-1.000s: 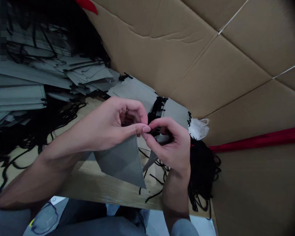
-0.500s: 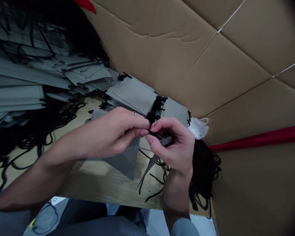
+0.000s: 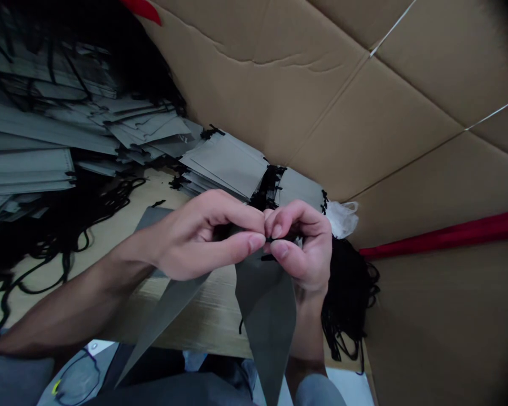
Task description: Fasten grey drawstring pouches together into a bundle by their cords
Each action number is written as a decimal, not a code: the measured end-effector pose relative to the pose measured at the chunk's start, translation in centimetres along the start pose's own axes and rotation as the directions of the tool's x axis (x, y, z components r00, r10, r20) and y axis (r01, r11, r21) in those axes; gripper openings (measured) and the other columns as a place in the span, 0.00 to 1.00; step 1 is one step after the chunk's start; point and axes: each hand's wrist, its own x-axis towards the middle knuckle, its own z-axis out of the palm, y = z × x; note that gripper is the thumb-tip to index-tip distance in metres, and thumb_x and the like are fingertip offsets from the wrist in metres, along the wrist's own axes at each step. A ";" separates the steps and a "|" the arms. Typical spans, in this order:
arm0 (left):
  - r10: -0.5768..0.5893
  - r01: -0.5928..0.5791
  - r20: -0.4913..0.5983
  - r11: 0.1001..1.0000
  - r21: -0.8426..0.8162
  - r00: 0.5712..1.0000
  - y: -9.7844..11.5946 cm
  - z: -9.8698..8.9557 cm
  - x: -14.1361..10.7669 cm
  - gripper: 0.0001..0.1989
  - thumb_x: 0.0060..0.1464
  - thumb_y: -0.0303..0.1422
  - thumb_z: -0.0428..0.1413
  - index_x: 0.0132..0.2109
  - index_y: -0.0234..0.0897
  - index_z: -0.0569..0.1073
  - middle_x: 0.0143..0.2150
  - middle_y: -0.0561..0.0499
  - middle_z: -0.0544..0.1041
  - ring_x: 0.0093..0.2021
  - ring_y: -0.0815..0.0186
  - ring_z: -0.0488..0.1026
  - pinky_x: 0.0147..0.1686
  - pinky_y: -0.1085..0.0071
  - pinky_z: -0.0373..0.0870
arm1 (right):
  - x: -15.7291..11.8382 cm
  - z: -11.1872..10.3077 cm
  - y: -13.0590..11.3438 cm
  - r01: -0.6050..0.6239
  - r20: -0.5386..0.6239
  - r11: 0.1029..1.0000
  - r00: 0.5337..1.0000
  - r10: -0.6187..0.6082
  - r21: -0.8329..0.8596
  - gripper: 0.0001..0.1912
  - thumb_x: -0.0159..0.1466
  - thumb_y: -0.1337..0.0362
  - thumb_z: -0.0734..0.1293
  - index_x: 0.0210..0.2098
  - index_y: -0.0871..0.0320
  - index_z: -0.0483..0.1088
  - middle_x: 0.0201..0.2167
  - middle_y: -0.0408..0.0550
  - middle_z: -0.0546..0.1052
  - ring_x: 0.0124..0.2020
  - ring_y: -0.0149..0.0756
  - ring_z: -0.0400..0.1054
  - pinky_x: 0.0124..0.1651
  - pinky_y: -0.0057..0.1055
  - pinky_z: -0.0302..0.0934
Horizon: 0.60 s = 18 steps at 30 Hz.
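My left hand and right hand pinch the top edge of a grey bag above the desk, fingers closed; its long axis hangs down toward my lap.

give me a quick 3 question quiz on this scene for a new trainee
1. True or false: both hands pinch the top edge of the grey bag above the wooden table.
2. Multiple choice: where does the loose bundle of black cords lie? A) right of the right hand, at the table's edge B) on top of the far left stacks C) inside the white plastic bag
3. Fill in: the wall behind the table is made of brown ____.

Key
1. True. The left hand and right hand meet fingertip to fingertip at the bag's top, by a short black cord.
2. A
3. Cardboard
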 end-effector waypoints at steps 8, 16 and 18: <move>-0.073 0.081 -0.072 0.988 0.128 0.995 0.8 -0.4 0.1 0.19 0.76 0.28 0.54 0.31 0.38 0.67 0.26 0.59 0.60 0.25 0.73 0.56 0.24 0.75 0.56 | -0.2 -0.7 -1.8 -0.088 -0.039 0.990 0.996 0.084 -0.114 0.11 0.65 0.61 0.82 0.47 0.50 0.83 0.37 0.45 0.84 0.34 0.36 0.74 0.35 0.32 0.69; -0.056 0.082 -0.086 0.934 0.348 0.995 0.8 -1.6 -0.2 0.14 0.79 0.33 0.53 0.42 0.36 0.80 0.30 0.57 0.74 0.30 0.73 0.68 0.31 0.78 0.66 | -0.6 0.0 -3.9 -0.100 -0.213 0.972 0.976 0.053 -0.213 0.08 0.66 0.57 0.73 0.36 0.54 0.77 0.25 0.42 0.69 0.27 0.36 0.58 0.28 0.35 0.48; -0.085 0.098 -0.054 0.939 0.330 0.995 0.7 -1.4 -0.3 0.14 0.80 0.34 0.53 0.45 0.36 0.80 0.31 0.57 0.76 0.30 0.73 0.69 0.30 0.79 0.66 | -0.6 0.3 -3.1 -0.069 -0.267 0.953 0.964 -0.013 -0.295 0.06 0.72 0.60 0.72 0.38 0.53 0.76 0.26 0.41 0.68 0.25 0.33 0.56 0.27 0.34 0.47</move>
